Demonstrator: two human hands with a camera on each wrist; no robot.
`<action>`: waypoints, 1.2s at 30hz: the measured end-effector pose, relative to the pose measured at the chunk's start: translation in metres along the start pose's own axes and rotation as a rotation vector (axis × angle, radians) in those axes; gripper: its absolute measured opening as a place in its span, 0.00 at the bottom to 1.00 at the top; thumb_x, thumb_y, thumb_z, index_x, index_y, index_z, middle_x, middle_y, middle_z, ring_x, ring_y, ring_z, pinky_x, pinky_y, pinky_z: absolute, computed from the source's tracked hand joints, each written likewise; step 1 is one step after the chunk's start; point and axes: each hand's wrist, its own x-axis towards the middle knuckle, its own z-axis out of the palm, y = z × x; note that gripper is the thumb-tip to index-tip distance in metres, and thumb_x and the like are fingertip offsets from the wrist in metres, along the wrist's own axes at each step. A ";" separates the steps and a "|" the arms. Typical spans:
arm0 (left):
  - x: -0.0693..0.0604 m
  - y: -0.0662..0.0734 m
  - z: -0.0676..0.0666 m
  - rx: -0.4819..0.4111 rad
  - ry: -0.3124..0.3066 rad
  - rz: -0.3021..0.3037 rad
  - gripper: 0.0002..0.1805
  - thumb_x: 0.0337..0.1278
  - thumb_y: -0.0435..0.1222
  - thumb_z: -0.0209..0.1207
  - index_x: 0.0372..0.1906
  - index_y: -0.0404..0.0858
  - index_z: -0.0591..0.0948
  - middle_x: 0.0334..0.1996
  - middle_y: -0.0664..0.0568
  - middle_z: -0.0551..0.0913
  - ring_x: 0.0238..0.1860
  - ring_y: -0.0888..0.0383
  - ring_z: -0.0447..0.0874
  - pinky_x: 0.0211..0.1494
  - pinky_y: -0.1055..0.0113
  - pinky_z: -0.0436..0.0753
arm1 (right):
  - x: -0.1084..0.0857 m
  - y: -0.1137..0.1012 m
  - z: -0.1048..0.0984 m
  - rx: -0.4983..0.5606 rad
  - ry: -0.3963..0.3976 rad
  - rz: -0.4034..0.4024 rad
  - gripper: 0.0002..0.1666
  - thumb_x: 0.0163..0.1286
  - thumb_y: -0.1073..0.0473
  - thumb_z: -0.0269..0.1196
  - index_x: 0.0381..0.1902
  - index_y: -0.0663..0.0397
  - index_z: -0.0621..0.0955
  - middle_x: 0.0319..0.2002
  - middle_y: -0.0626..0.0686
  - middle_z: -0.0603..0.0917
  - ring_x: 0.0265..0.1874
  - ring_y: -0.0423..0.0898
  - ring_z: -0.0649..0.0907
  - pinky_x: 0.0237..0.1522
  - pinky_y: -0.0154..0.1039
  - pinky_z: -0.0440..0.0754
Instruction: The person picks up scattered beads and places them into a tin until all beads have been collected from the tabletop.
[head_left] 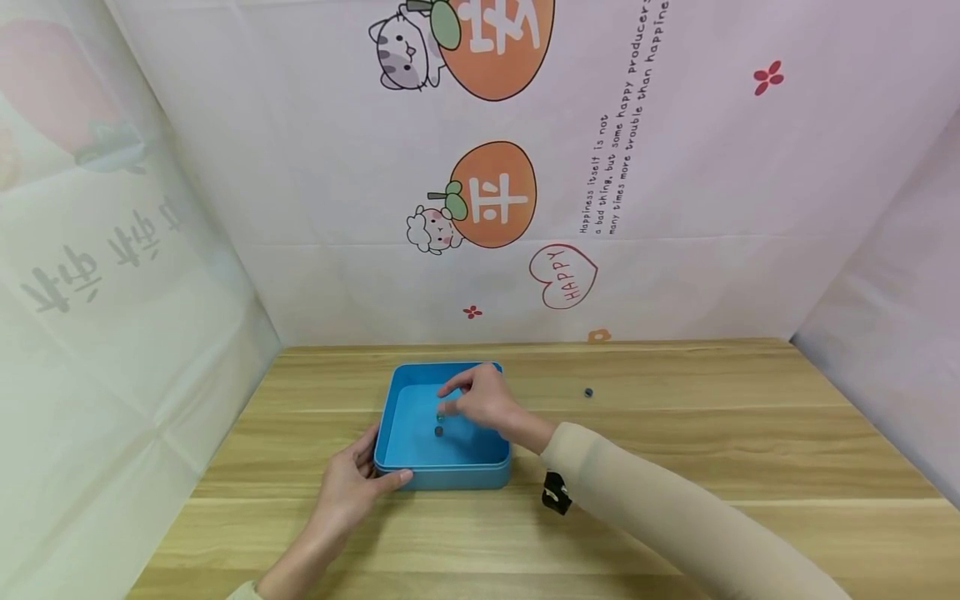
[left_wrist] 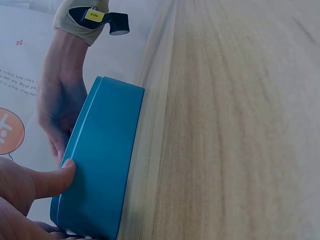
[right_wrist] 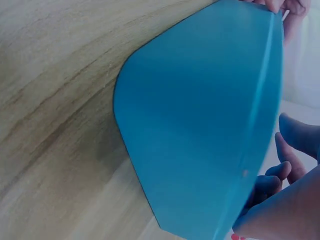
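A shallow blue box (head_left: 457,479) stands on the wooden table, its top uncovered. My left hand (head_left: 347,483) grips its near left corner, thumb against the front wall and fingers along the side; the left wrist view shows that thumb (left_wrist: 55,181) pressed on the wall. Over the inside of the box hovers my right hand (head_left: 486,402), thumb and index finger apart with nothing visible between them. Two small round beads are in the box: a dark brownish one (head_left: 438,432) and a greenish one (head_left: 440,418) just below the right fingertips. Their exact kind is too small to tell.
Another small dark bead (head_left: 588,392) lies on the table (head_left: 675,450), to the right of the box. A printed white cloth (head_left: 337,283) hangs behind the table, with more cloth at both sides. A black wrist camera (head_left: 556,493) sits under the right sleeve.
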 end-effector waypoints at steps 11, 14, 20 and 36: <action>0.000 0.001 0.001 -0.011 0.008 0.004 0.54 0.56 0.30 0.77 0.81 0.26 0.57 0.78 0.29 0.60 0.77 0.35 0.60 0.74 0.47 0.71 | -0.001 0.015 -0.060 -0.005 0.085 0.000 0.04 0.70 0.64 0.73 0.40 0.59 0.92 0.30 0.52 0.82 0.28 0.48 0.74 0.27 0.35 0.68; 0.000 0.001 0.001 -0.013 0.008 0.000 0.53 0.57 0.30 0.77 0.81 0.27 0.57 0.78 0.29 0.59 0.77 0.36 0.60 0.74 0.47 0.71 | -0.001 0.029 -0.081 -0.012 0.098 0.015 0.06 0.72 0.63 0.72 0.43 0.60 0.92 0.31 0.52 0.82 0.29 0.48 0.74 0.28 0.37 0.69; 0.000 0.000 -0.001 -0.002 0.016 0.000 0.53 0.56 0.30 0.77 0.81 0.26 0.58 0.78 0.29 0.59 0.78 0.36 0.60 0.74 0.47 0.71 | -0.006 0.062 -0.113 -0.018 0.113 0.049 0.11 0.74 0.62 0.70 0.48 0.63 0.91 0.37 0.52 0.84 0.33 0.47 0.73 0.33 0.39 0.69; 0.000 -0.001 0.000 -0.028 0.009 -0.007 0.52 0.57 0.29 0.77 0.81 0.27 0.59 0.78 0.31 0.60 0.77 0.38 0.61 0.71 0.53 0.73 | -0.028 0.125 -0.164 -0.110 0.146 0.220 0.19 0.74 0.57 0.71 0.55 0.66 0.88 0.63 0.67 0.80 0.49 0.53 0.75 0.43 0.40 0.74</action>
